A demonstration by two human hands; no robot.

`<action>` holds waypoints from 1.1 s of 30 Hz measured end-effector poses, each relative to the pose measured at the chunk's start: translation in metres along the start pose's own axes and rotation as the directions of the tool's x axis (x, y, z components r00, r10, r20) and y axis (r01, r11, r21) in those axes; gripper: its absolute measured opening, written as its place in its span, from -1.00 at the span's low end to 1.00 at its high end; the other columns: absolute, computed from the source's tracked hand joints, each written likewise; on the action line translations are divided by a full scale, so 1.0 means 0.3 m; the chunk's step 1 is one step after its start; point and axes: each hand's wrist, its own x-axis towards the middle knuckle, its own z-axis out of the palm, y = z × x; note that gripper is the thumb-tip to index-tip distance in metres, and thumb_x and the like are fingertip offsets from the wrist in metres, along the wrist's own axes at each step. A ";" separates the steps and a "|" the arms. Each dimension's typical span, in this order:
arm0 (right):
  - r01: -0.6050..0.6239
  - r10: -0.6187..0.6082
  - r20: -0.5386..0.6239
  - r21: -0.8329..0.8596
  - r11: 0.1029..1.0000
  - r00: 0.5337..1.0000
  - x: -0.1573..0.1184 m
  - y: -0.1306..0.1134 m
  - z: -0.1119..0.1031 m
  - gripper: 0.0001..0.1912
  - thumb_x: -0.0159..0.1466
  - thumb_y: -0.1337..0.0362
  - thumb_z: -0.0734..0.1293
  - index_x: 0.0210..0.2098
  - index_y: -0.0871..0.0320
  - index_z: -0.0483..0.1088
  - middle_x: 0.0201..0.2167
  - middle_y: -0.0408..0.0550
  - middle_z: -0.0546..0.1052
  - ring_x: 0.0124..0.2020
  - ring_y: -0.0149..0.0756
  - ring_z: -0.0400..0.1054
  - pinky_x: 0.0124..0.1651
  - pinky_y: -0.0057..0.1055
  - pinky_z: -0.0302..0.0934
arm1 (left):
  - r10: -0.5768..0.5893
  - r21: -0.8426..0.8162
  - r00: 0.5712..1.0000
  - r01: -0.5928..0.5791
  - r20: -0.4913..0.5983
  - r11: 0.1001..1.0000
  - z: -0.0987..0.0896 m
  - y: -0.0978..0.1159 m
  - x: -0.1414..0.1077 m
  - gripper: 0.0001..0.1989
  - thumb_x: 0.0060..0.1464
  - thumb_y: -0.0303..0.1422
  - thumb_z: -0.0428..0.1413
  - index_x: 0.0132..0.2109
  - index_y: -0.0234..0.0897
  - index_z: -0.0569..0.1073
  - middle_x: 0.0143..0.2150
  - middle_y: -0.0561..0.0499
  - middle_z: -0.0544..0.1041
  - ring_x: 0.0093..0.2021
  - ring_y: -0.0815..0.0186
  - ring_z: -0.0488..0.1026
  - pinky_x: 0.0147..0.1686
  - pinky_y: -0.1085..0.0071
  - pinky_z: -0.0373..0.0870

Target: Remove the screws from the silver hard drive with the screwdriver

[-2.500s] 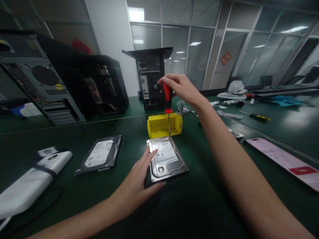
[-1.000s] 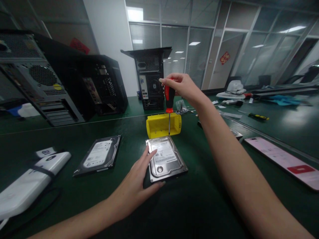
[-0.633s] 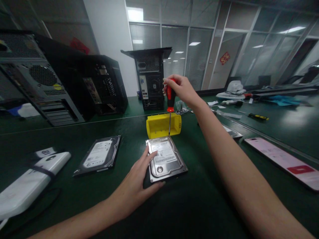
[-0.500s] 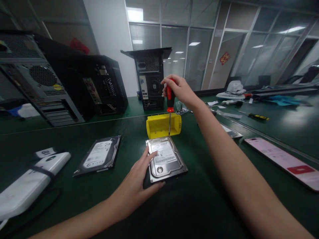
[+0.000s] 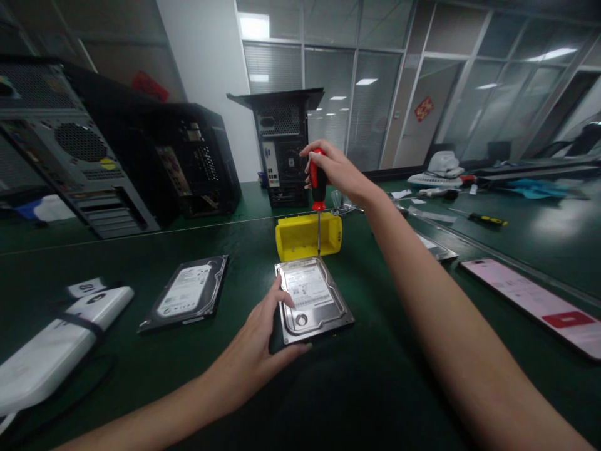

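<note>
A silver hard drive (image 5: 310, 297) with a white label lies flat on the green table in front of me. My left hand (image 5: 270, 329) steadies it, fingers over its left side and thumb along the near edge. In my right hand (image 5: 331, 166) is a screwdriver (image 5: 318, 188) with a red and black handle, gripped from above and held upright. Its shaft points down, with the tip at the drive's far edge; I cannot make out a screw there. Just behind the drive, a yellow plastic bin (image 5: 307, 238) stands with small bits inside.
Another hard drive (image 5: 185, 291) lies to the left, near a white strapped device (image 5: 66, 344). Computer cases (image 5: 282, 147) stand at the back. On the right are a pink-screened phone (image 5: 535, 300), a partly hidden drive (image 5: 436, 247) and a yellow-black screwdriver (image 5: 488, 220).
The fingers of my left hand have bent and shifted slightly toward me on the drive's label. My right hand and the screwdriver handle have moved slightly left; the tip stays at the drive's far edge.
</note>
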 end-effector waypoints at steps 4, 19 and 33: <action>0.029 -0.029 0.006 -0.098 0.995 1.000 0.002 0.003 -0.003 -0.87 0.34 0.38 0.06 -0.21 0.17 0.20 -0.40 -0.11 0.32 -0.44 -0.40 0.29 -0.29 -0.39 0.25 | 0.002 -0.005 0.999 -0.002 0.052 1.000 -0.013 0.004 0.008 -0.68 0.07 -0.15 0.13 -0.10 -0.16 0.24 0.41 -0.06 -0.20 0.37 0.06 -0.23 0.27 -0.01 -0.10; 0.138 -0.137 0.025 -0.279 0.950 0.990 0.001 0.000 -0.021 -0.91 0.32 0.34 0.14 -0.22 0.21 0.24 -0.28 -0.04 0.35 -0.24 -0.35 0.27 -0.05 -0.31 0.19 | 0.028 -0.023 0.999 -0.027 0.043 0.999 -0.016 0.005 0.014 -0.76 0.04 -0.23 0.17 -0.14 -0.12 0.37 0.38 0.03 -0.08 0.35 0.05 -0.11 0.26 -0.03 -0.08; 0.184 -0.178 0.053 -0.387 0.903 0.983 -0.004 -0.010 -0.025 -0.90 0.29 0.27 0.20 -0.23 0.18 0.26 -0.31 -0.06 0.39 -0.26 -0.32 0.28 -0.10 -0.29 0.20 | 0.112 0.052 0.991 -0.108 -0.077 0.993 -0.013 0.000 0.015 -0.76 -0.03 -0.28 0.23 -0.17 -0.10 0.42 0.24 0.00 0.18 0.28 0.01 0.05 0.19 -0.08 0.03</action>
